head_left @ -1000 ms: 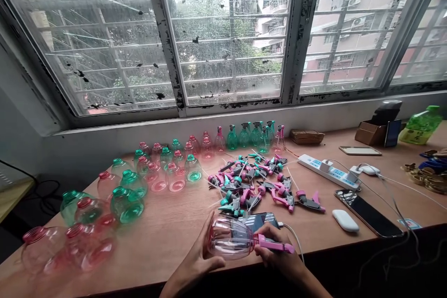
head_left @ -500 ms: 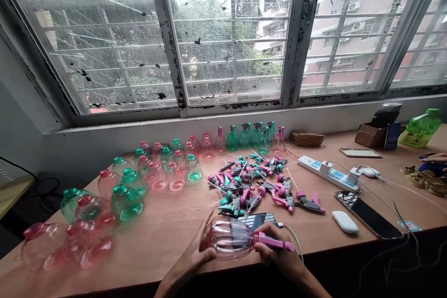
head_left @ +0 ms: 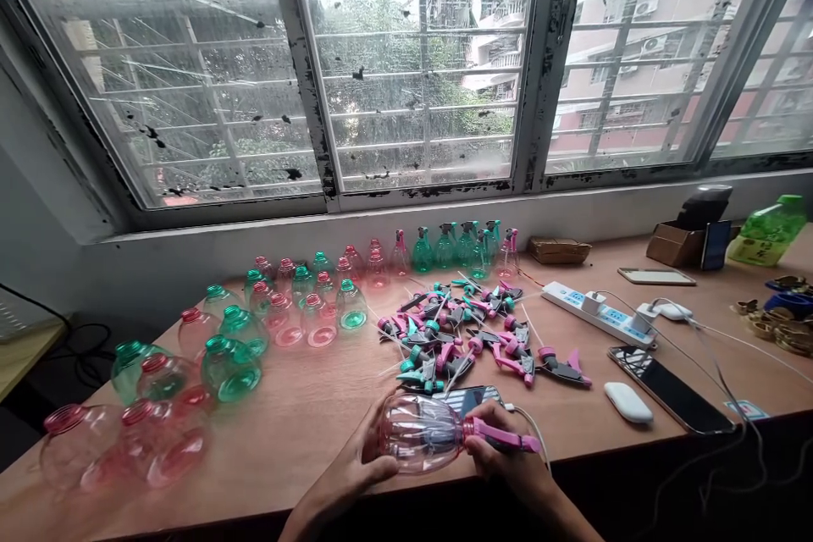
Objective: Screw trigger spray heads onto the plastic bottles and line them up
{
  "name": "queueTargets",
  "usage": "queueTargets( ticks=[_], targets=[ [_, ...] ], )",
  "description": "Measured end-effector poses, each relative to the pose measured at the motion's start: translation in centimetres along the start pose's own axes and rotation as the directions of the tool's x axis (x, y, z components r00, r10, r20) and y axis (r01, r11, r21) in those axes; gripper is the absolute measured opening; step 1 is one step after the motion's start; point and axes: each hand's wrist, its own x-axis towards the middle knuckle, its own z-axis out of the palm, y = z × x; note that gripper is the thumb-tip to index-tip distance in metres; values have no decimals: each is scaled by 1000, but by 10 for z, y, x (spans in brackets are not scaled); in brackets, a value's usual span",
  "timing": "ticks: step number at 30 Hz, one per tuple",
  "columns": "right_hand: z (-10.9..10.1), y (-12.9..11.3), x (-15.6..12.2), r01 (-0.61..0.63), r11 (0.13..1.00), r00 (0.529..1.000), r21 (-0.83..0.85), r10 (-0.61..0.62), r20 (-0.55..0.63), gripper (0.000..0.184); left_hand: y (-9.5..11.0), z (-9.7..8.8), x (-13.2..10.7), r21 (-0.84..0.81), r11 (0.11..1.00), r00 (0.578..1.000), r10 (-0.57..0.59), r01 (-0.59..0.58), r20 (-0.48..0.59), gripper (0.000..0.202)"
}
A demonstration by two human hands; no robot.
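A clear pink spray bottle [head_left: 423,434] lies sideways in my hands above the table's front edge. My left hand [head_left: 372,449] is wrapped round its base end. At the neck, my right hand [head_left: 499,445] grips the pink and grey trigger sprayer [head_left: 508,438], which sits at the bottle's mouth. Whether its collar is fully on I cannot tell. Just beyond the bottle lies a phone [head_left: 473,398] with a white cable, partly hidden. Behind that is a loose pile of pink, green and grey trigger sprayers [head_left: 454,339].
Open-topped pink and green bottles [head_left: 232,364] crowd the left side. Several bottles with sprayers [head_left: 445,250] stand by the window wall. To the right are a power strip [head_left: 597,315], a white case [head_left: 627,403], a black phone [head_left: 670,389] and trailing cables.
The sprayer has shifted slightly right and turned a little in my right hand. My left hand keeps its hold on the bottle. At the far right, another person's hand has left view.
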Motion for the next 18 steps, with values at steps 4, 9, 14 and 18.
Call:
queueTargets(
  ticks=[4,9,14,18],
  targets=[
    [1,-7,-1,-1,1000,1000,-27,1,0,39,3,5,-8,11,1000,1000,-1,1,-27,93],
    [1,-18,-1,18,996,1000,-84,-17,7,37,3,4,-15,37,999,997,-6,9,-78,107],
    [1,-22,-2,23,997,1000,-80,-21,24,36,12,4,-10,39,999,996,-29,33,-82,102],
    [1,-19,-3,-9,999,998,-32,11,62,40,18,9,-9,42,998,999,-36,37,-39,104]
  ],
)
